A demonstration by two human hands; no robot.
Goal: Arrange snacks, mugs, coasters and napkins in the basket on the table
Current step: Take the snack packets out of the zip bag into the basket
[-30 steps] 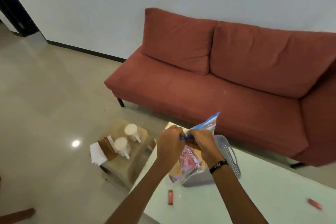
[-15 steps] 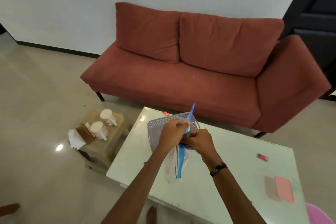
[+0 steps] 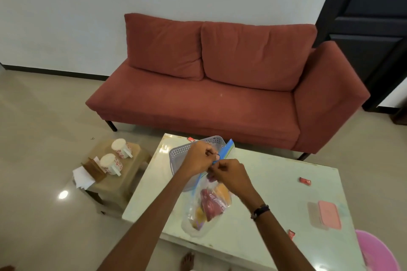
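1. Head view, hands. The left hand (image 3: 199, 157) and the right hand (image 3: 229, 174) are both closed in a pinch on the blue zip strip of a clear plastic zip bag of snack packets (image 3: 209, 204). The pinches sit close together, 1 on each side of the seal, which suggests the strip is being pulled apart to reach the snacks.

2. Head view, bag. Its mouth is held up while its lower end rests on the pale glossy low table (image 3: 275, 200), so the table carries the weight and both hands are free for the seal.

3. Head view, basket. The grey perforated plastic basket (image 3: 182, 153) stands on the table directly behind the hands, near enough to receive packets; its interior is mostly hidden.

4. Head view, remaining items. 2 white patterned mugs (image 3: 111, 164), brown coasters in a holder (image 3: 93, 167) and white paper napkins (image 3: 82, 178) sit on a small tan stool (image 3: 114, 187) left of the table, apparently not yet loaded.
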